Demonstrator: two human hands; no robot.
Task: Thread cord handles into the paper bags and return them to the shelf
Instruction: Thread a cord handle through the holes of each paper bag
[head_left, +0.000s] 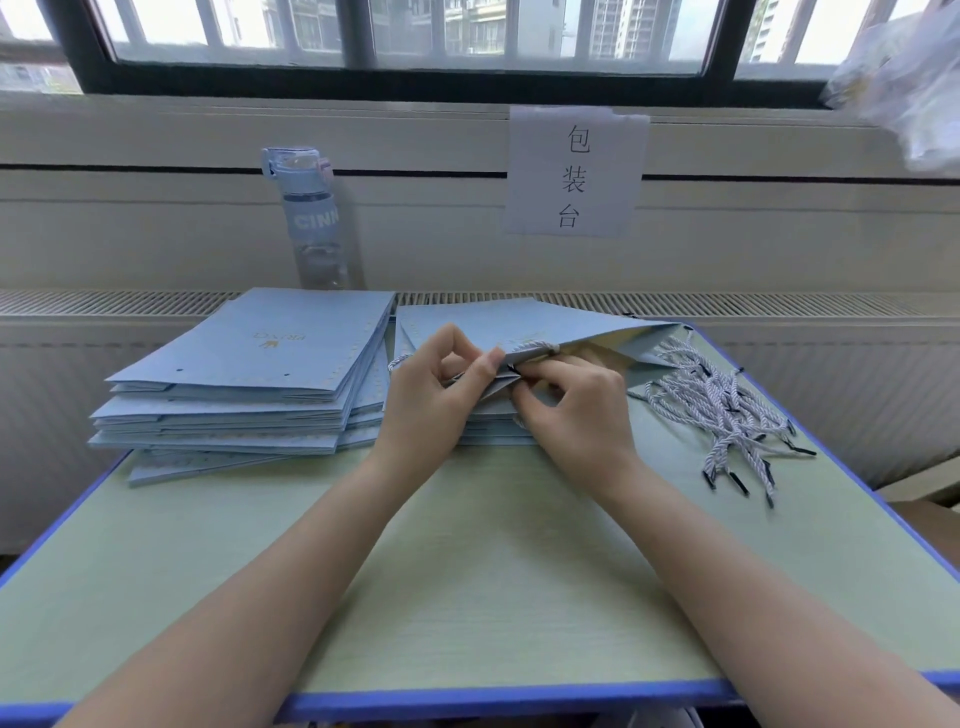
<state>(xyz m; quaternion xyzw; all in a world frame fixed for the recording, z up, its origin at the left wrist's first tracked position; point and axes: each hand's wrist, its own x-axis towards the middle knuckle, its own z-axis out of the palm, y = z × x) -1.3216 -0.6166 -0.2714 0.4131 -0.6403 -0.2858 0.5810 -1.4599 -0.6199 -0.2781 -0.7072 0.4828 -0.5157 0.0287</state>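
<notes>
Centre frame: L hand (441, 387) pinches paper bag (550, 322) rim, R hand (574, 402) nips cord end (512, 368) by the hole, so keep paper taut & feed tip straight thru.

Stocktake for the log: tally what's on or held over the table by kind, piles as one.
Bag stacks: 2
Held bag: 1
Threaded cord: 1
Cord pile: 1
Total: 5
</notes>
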